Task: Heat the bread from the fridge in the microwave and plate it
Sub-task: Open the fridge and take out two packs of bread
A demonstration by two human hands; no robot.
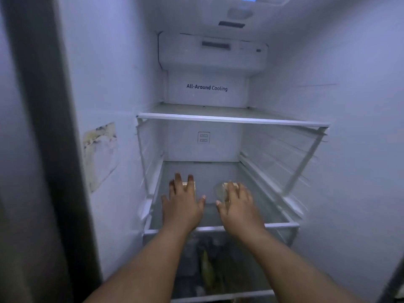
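bread (pixel 189 186) | two pale pieces, one seemingly wrapped, on the lower fridge shelf (pixel 282 225), behind its front rail | left hand (pixel 182 205) and right hand (pixel 238 206) reach in together, fingers spread and released above each, likely to lift both

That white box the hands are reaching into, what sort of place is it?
The inside of a fridge, likely in a home kitchen: "All-Around Cooling" label on the back wall, glass shelves, and both hands reaching for wrapped bread.
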